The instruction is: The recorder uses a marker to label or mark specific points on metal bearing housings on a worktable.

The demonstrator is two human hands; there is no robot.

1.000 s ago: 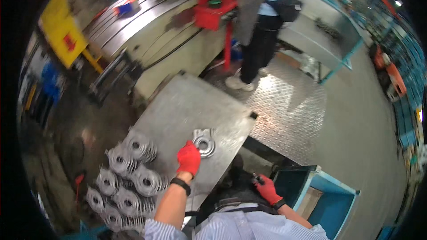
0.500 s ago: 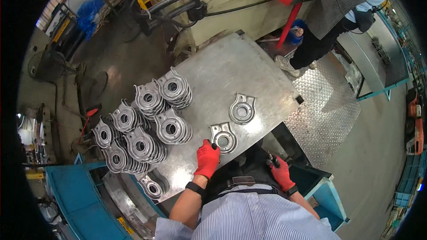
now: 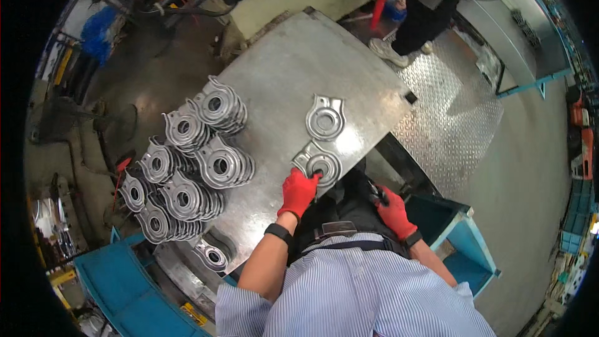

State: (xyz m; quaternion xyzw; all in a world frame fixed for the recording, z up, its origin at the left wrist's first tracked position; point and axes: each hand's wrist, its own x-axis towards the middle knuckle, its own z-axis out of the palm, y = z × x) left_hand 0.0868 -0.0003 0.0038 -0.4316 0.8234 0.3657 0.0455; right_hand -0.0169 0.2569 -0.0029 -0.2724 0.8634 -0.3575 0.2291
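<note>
My left hand, in a red glove with dark fingertips, is closed on the near edge of a round metal bracket with a flanged tab. Its fingertips reach the bracket's centre hole. A second, similar bracket lies flat just beyond it, untouched. Close to my waist, my right hand, also red-gloved, is closed around a small dark tool whose kind I cannot make out. Both brackets are on a bare metal table.
Several stacks of like brackets lean along the table's left side, with a smaller part at the near left corner. Blue metal bins flank me. Past the table, a person stands on a diamond-plate floor.
My view has shifted, so the table sits higher in it. My left hand has moved onto the near bracket, which has turned and slid right. The right hand still holds the tool.
</note>
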